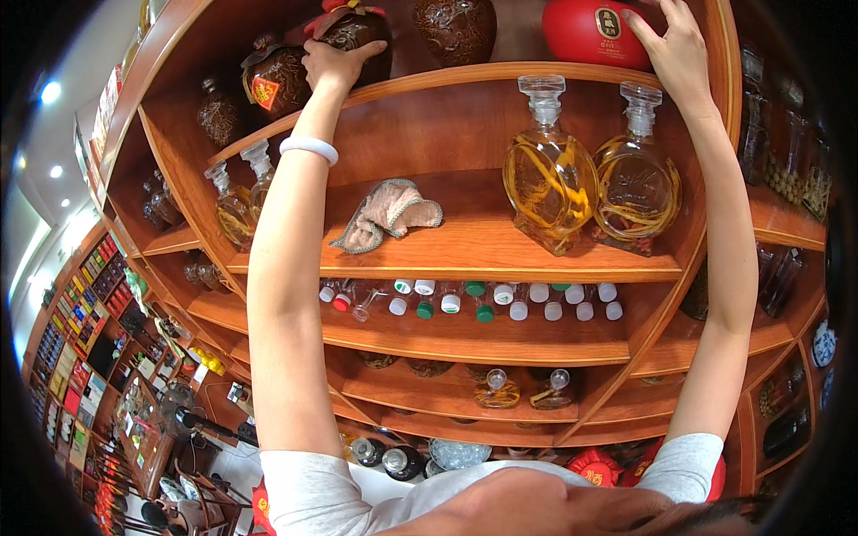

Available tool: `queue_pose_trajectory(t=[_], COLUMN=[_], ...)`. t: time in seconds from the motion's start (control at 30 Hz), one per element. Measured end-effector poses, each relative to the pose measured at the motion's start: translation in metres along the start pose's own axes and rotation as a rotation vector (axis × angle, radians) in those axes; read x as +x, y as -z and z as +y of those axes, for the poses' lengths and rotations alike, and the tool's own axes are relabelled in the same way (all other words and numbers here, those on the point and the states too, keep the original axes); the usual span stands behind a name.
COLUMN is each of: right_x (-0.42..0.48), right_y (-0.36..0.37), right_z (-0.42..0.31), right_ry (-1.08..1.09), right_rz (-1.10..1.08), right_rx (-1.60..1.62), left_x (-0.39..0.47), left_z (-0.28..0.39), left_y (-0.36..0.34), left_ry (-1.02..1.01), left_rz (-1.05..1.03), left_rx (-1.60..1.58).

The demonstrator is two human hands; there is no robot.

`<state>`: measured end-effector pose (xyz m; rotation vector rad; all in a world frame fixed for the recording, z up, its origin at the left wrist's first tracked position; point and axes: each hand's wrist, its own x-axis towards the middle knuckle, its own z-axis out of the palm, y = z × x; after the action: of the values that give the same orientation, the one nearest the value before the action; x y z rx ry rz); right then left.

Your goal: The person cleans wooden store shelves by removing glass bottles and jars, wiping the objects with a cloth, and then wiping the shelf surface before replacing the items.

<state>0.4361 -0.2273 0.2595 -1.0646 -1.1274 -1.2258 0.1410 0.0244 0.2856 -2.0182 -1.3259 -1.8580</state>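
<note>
On the top shelf my left hand grips a dark brown glazed jar with a red cloth tied at its neck. The thumb lies across the jar's front, while the other fingers are partly hidden at its left. A white bangle circles my left wrist. My right hand holds the right end of a glossy red jar bearing a printed label, its thumb on the front; some fingertips pass out of the picture. Between these jars stands another brown jar with raised decoration.
Below, a crumpled beige cloth lies on the wooden shelf. Stoppered glass decanters stand at its right, others at its left. Capped small bottles fill the shelf beneath. A seated person is at lower left.
</note>
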Motion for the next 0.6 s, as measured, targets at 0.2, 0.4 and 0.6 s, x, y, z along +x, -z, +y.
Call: queue_pose_trajectory(t=[0.2,0.4,0.6], right_x=[-0.002,-0.003,0.024], right_y=[-0.003,-0.001,-0.027], right_z=[0.0,-0.007,-0.054], right_ry=[0.0,0.064,-0.053], right_rz=[-0.021,0.003,-0.089], right_rx=[-0.024,-0.005,0.427], left_x=[-0.006,-0.015,-0.019], left_z=[0.008,0.016,0.007], left_y=[-0.014,-0.013,-0.019], left_ry=[-0.072,-0.054,-0.064], left_rz=[0.085,0.062,0.1], left_rx=[0.027,-0.008,-0.095])
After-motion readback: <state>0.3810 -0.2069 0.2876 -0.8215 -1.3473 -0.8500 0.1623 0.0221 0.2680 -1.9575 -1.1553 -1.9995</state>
